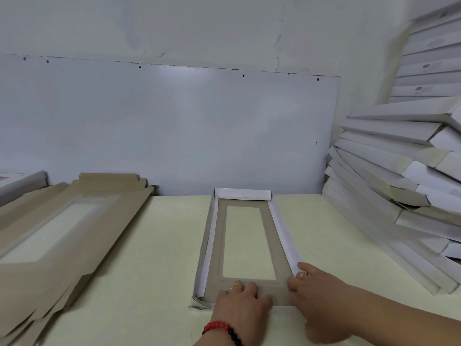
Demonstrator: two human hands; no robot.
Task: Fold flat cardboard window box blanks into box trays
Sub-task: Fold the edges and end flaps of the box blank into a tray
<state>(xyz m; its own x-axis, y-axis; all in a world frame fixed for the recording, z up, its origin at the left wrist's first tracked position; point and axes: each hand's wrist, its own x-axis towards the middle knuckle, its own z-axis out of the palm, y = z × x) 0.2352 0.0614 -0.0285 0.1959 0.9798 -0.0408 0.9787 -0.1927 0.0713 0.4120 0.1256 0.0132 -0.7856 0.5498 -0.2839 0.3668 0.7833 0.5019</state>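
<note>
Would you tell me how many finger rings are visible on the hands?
2: one gold ring on the left hand, another ring on the right hand. Hidden fingers might carry more.

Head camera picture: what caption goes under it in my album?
Two hands, left and right, press the near end of a half-folded window box tray.

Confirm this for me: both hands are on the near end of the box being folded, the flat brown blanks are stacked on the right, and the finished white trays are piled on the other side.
Not quite: the sides are swapped. The head view shows the flat brown blanks stacked on the left and the finished white trays piled on the right. The left hand and right hand are indeed on the near end of the box being folded.
</note>
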